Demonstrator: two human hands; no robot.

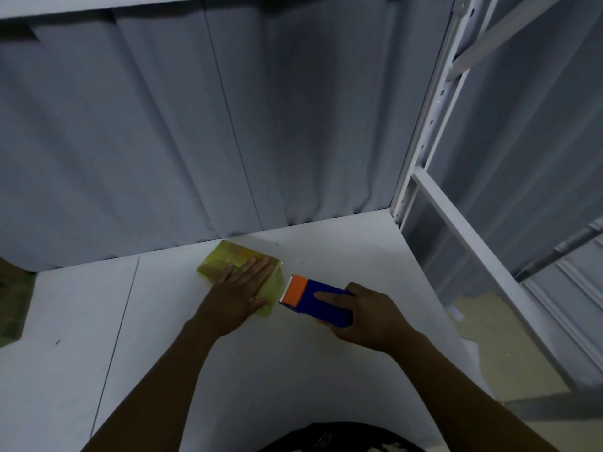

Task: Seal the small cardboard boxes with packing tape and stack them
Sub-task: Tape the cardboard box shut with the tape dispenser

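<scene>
Two bare forearms reach forward from the bottom of the view, above a piece of dark patterned clothing (329,435). They lie over a white table (156,337). The right hand (368,316) grips a blue tape dispenser (326,303), with the fingers curled around its body and one finger lying along the top. The orange front end of the dispenser points to the left and is just beside the box; I cannot tell if it touches. The left hand (236,296) presses flat on the small yellow-green box (225,256), fingers straight and close together, covering most of the top. This box sits on the table near the far edge, a little right of the middle. At the left border of the view some other greenish boxes (13,308) are partly visible, well apart from the hands. Behind the table hangs a grey curtain (195,125) in folds, and on the right stands a white metal rack (434,109).
</scene>
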